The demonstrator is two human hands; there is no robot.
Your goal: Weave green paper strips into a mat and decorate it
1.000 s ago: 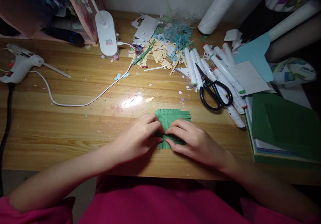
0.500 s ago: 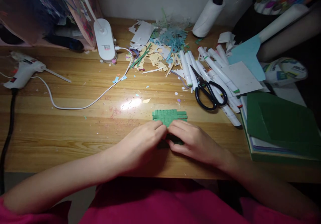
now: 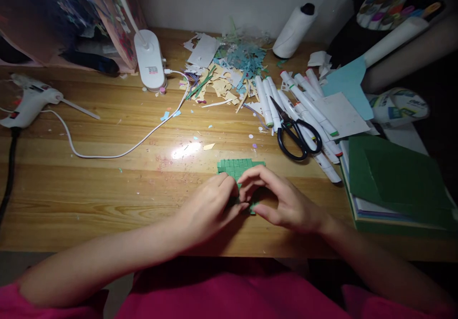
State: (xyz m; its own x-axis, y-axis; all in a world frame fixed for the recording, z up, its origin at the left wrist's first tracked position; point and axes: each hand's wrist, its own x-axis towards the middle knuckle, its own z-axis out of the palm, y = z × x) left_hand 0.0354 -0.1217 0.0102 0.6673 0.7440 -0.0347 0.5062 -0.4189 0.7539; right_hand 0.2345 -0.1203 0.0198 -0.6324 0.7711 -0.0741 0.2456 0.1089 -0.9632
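Note:
A small mat of woven green paper strips (image 3: 232, 166) lies on the wooden desk, its lower part covered by my hands. My left hand (image 3: 211, 200) is closed at the mat's lower left edge, with fingers curled and thumb pointing right; the paper at its fingertips is mostly hidden. Close on the right, my right hand (image 3: 282, 195) arches over the paper with thumb and fingers apart. Its fingertips are bent in near my left fingers. A short green strip end (image 3: 253, 208) shows beside the right thumb.
Black-handled scissors (image 3: 298, 138) rest on several white markers (image 3: 318, 111) at right. Green paper sheets (image 3: 400, 176) are stacked beyond. Paper scraps (image 3: 225, 78), a thread spool (image 3: 294, 30) and a lamp base (image 3: 150, 61) stand behind. A glue gun (image 3: 32, 102) lies left.
My right hand has opened, its thumb and fingers spreading apart and arching up from the paper. My left hand stays nearly in place, its thumb now showing. The view has shifted slightly.

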